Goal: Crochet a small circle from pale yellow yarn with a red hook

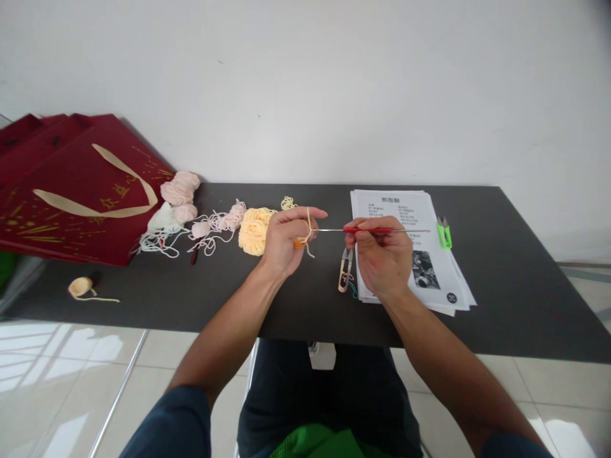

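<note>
My right hand point(382, 251) grips a crochet hook point(377, 229) by its red handle, pen-like, with the thin metal shaft pointing left. That shaft reaches my left hand point(292, 238), where pale yellow yarn point(309, 219) is looped over the extended index finger. The thumb and other fingers of this hand are closed on the yarn, and a short tail hangs below. Something small and orange shows at those fingers; I cannot make out what it is. A yellow yarn ball point(255, 230) lies just behind and left of the left hand.
Printed sheets point(396, 203) lie under my right hand, with thread snips point(345, 270) at their left edge and green snips point(444, 234) to the right. Pink and white yarn point(179, 191) sits by red gift bags point(71, 191). A small cream crocheted cup point(80, 286) lies front left.
</note>
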`<state>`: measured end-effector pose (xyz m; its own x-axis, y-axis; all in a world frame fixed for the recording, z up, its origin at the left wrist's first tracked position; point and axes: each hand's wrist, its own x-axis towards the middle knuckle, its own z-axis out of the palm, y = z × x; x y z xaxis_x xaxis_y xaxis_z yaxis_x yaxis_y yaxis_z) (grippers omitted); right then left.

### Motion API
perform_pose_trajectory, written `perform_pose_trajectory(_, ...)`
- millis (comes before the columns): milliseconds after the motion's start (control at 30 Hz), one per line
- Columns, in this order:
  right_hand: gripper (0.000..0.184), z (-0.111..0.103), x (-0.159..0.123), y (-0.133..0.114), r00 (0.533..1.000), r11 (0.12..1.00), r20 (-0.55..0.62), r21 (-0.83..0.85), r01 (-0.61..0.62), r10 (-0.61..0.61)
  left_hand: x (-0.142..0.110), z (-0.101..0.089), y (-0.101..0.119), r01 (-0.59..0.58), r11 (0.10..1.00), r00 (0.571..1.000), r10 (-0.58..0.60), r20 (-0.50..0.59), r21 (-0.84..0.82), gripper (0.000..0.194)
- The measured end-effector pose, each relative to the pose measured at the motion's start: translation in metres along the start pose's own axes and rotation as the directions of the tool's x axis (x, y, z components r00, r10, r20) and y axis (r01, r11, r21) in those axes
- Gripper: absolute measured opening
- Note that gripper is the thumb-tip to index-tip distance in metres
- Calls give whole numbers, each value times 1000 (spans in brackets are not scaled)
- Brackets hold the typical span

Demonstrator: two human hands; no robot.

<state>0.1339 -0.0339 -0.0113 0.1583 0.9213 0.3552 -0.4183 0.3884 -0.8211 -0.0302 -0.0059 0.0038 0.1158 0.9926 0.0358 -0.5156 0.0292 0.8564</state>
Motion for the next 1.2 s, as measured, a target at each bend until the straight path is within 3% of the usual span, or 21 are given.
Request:
perform_pose_trajectory(200,16,-1,3,-2,998,997,16,48,-59,59,1,2,5,70,997,997,-69,24,-41,31)
perform_pose_trajectory(333,20,-4,6,0,977,965,14,152,-213,213,1,-1,6,70,997,997,-68,49,-40,25)
perform_pose_trajectory(533,18,-1,3,5,915,892,-30,236,-385,403,-2,0,-4,-18,985,1000,20,-14,174,20)
perform_pose_trajectory(833,18,8,-2,8,922,909,-76,215,-357,380,-2,3,-16,-75,973,995,87,-46,217,9)
perform_pose_trajectory(967,17,7,-2,9,925,915,-88,207,-347,370,-2,4,-17,-22,982,997,35,-65,186,24)
perform_pose_trajectory(1200,9,8,-3,9,947,940,-67,160,-300,313,-5,9,-14,-47,971,992,73,-102,235,48)
